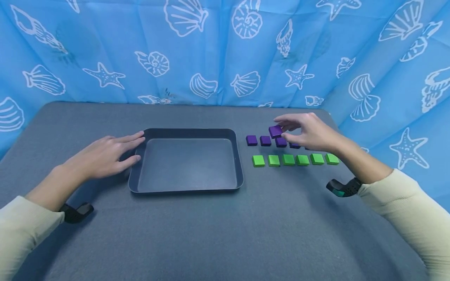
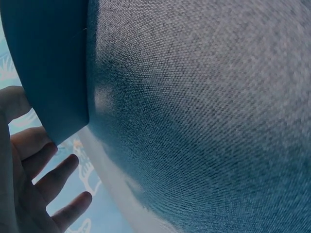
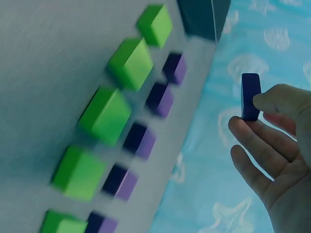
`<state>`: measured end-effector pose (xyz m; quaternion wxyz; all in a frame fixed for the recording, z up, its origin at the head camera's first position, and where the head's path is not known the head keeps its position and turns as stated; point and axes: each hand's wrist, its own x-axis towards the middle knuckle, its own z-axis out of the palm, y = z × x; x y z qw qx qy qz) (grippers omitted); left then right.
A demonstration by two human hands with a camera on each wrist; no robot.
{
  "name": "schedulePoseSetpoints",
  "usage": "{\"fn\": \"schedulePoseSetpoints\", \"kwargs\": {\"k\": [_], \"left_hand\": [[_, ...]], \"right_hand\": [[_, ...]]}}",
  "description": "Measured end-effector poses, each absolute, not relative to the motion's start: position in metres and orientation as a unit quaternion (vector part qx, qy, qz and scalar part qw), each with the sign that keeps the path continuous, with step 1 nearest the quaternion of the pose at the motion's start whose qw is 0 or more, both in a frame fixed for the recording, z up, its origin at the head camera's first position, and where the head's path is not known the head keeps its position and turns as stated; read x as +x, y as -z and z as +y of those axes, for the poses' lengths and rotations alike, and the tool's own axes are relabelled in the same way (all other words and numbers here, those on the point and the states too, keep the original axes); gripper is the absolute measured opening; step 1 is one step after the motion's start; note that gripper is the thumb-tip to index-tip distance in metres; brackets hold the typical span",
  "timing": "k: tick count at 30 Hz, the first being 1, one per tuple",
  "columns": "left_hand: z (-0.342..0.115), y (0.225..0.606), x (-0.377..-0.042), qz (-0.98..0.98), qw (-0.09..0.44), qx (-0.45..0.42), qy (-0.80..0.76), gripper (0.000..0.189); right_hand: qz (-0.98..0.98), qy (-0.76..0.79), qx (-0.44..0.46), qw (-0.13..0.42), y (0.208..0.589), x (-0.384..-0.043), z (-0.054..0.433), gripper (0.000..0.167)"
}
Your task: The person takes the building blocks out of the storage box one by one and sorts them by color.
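My right hand (image 1: 309,130) pinches a purple square block (image 1: 275,131) between thumb and fingers, holding it above the purple row. In the right wrist view the held block (image 3: 250,97) appears edge-on, clear of the table. Beneath it lie several purple blocks (image 1: 251,140) in a row, the right end partly hidden by the hand. A row of several green blocks (image 1: 288,160) runs nearer to me. My left hand (image 1: 102,156) touches the left rim of a dark rectangular baking tray (image 1: 186,187) with fairly straight fingers. The left wrist view shows its fingertips at the tray's wall (image 2: 53,63).
Grey cloth covers the table (image 1: 211,234). A blue curtain (image 1: 218,50) with white seashell prints hangs along the back and right. The tray stands left of the block rows, a narrow gap apart. Black bands (image 1: 344,188) sit at both wrists.
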<state>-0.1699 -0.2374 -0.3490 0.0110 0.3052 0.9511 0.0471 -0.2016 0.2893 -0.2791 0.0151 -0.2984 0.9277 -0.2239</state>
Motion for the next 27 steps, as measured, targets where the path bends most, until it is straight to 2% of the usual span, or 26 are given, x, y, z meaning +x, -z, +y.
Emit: {"fn": "schedulePoseSetpoints", "kwargs": {"k": [13,22,27], "left_hand": [[-0.238,0.351,-0.169,0.952,0.008,0.303,-0.052,0.061],[-0.238,0.351,-0.168,0.952,0.01,0.302,-0.057,0.061],[-0.238,0.351,-0.168,0.951,0.011,0.304,-0.054,0.062]], "right_hand": [[0.943,0.262,-0.198,-0.049,0.308,-0.198,0.362,0.037],[0.952,0.265,-0.145,-0.042,0.328,-0.202,0.41,0.037],[0.962,0.241,-0.125,-0.018,0.339,-0.2,0.432,0.037]]}}
